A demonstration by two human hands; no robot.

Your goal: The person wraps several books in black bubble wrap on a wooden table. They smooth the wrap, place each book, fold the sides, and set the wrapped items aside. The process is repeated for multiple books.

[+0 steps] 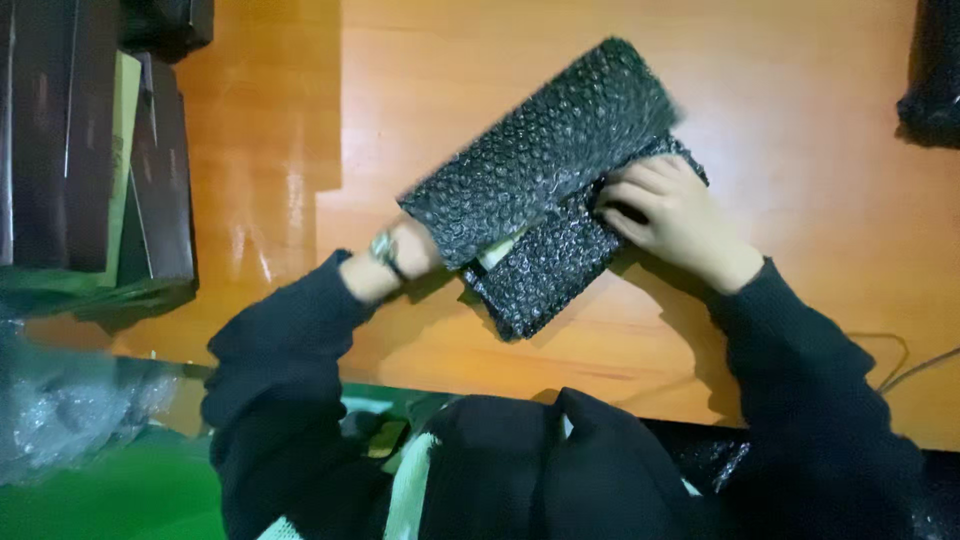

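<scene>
Black bubble-wrap parcel (555,190) between both hands.

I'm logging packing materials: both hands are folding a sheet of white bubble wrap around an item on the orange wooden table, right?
Not quite: the bubble wrap is black, not white, as the head view shows. Otherwise yes, the left hand and right hand fold it around an item on the orange wooden table.

My two hands, left (405,255) and right (672,218), work one black bubble-wrap parcel (550,190) on one orange wooden table (800,120). One wristwatch (384,248) is on my left wrist. One stack of dark flat boxes (90,150) stands at the left edge, with one heap of clear bubble wrap (60,410) below it. One thin cable (915,365) trails at the right.
</scene>
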